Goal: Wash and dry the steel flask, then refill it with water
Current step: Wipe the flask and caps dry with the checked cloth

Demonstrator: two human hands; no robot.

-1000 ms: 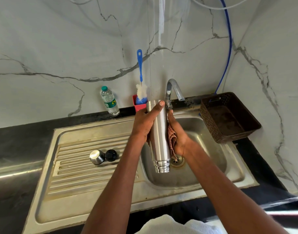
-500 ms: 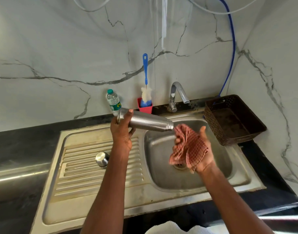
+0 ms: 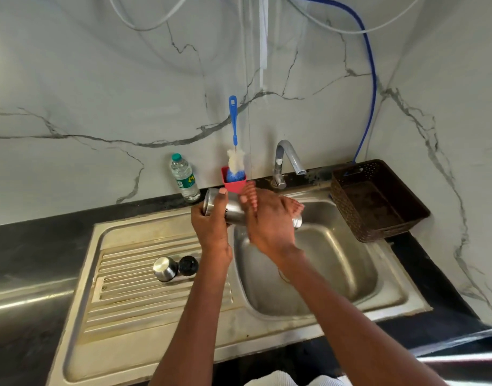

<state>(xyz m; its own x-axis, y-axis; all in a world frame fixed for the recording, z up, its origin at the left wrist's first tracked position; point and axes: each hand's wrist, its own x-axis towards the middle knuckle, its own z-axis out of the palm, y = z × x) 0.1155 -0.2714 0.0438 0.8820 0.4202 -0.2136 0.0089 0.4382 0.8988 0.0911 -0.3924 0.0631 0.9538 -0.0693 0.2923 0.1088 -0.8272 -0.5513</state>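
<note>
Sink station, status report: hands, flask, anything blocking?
Left hand grips steel flask near its base, flask sideways over sink. Right hand presses checked cloth on flask. Nothing blocking.

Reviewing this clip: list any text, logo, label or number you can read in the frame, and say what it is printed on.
"M": large yellow letter on the green label of the plastic water bottle; the smaller print there is too blurred to read.
Dark lettering on the steel flask, beside the left hand: mostly covered and blurred, unreadable.
Nothing else carries readable text.
</note>
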